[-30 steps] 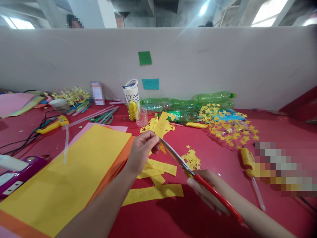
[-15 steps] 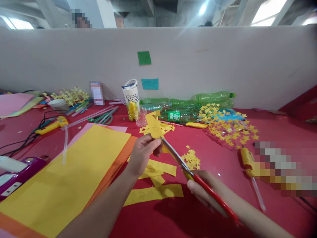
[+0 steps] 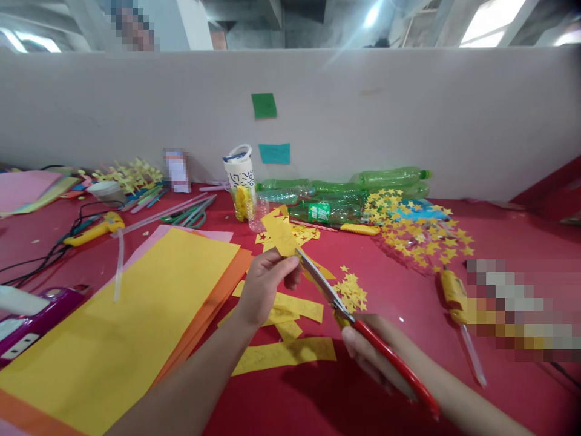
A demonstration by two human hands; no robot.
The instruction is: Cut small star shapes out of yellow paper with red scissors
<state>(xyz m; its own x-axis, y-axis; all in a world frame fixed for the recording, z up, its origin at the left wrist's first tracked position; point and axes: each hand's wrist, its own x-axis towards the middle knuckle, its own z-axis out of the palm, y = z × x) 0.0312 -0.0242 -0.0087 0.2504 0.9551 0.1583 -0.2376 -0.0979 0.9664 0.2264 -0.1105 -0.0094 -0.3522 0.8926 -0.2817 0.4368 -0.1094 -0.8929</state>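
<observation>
A red tabletop (image 3: 508,242) fills the lower frame, its middle darkened by shadow. At centre, the left hand (image 3: 272,275) pinches a yellow paper strip (image 3: 280,233) between thumb and fingers; the right hand (image 3: 370,348), lower right of centre, is wrapped around red-handled scissors (image 3: 338,304), whose blade tips meet the strip's edge. Small yellow stars (image 3: 350,293) lie heaped just right of the blades. Large yellow sheets (image 3: 136,315) cover much of the lower left, beside a purple power strip (image 3: 49,321) at the left edge. A pale partition (image 3: 363,109) (slightly scuffed) crosses the frame behind, bearing green (image 3: 264,105) and blue notes (image 3: 275,154); green bottles (image 3: 336,212) lie near its foot. Above it show grey beams (image 3: 267,15), a bright window (image 3: 494,21) at upper right and a blurred person (image 3: 136,27) at upper left.
</observation>
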